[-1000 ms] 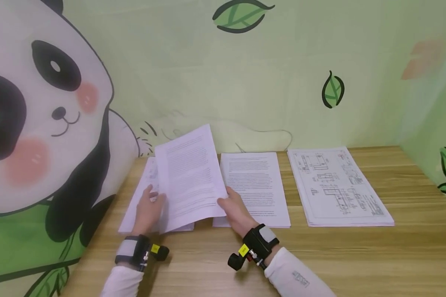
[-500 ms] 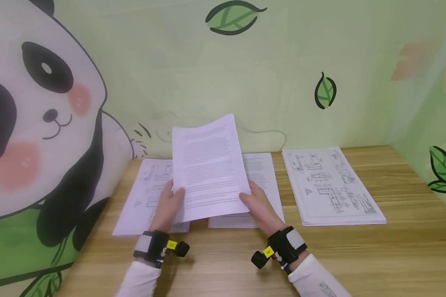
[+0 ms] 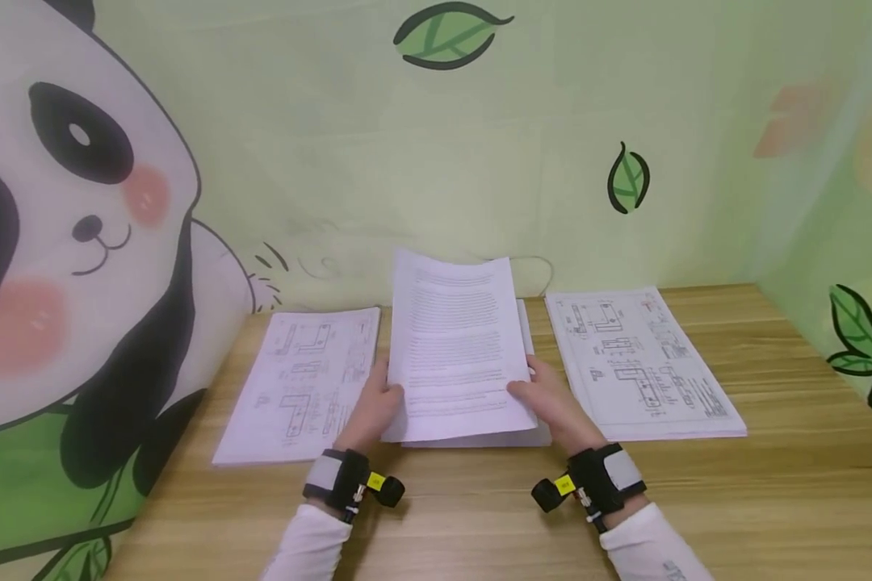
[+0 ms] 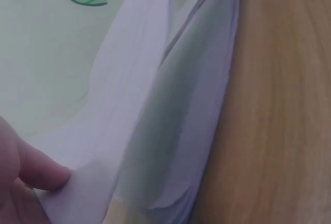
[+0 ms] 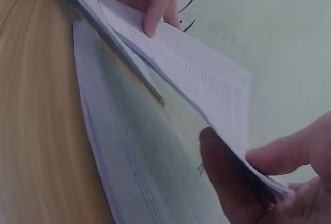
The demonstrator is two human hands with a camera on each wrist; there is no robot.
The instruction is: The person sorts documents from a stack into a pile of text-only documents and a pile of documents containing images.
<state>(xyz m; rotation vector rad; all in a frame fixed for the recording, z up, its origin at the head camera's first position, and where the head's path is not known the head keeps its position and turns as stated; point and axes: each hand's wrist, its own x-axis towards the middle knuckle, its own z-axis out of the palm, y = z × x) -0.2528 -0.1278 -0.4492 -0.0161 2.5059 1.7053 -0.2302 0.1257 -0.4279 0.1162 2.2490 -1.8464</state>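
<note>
Between both hands a thin stack of printed text sheets [image 3: 454, 347] is held up, bowed slightly along its length. My left hand [image 3: 371, 407] pinches its left edge, thumb on the printed face. On the opposite edge my right hand [image 3: 552, 403] pinches it the same way; the right wrist view shows the thumb [image 5: 282, 154] on top and fingers underneath. Below the held sheets lies the middle paper stack [image 3: 534, 436], mostly covered in the head view. In the right wrist view a gap shows between the held sheets and that lower stack [image 5: 124, 146].
To the left lies a stack of technical drawings [image 3: 298, 387] on the wooden table [image 3: 472, 524]. Another stack of drawings [image 3: 647, 371] lies to the right. A green backdrop [image 3: 320, 121] with a panda picture rises behind the table.
Both hands have carried the held text sheets rightward from over the left stack to over the middle stack, and lowered them lately. The left drawing stack is now uncovered.
</note>
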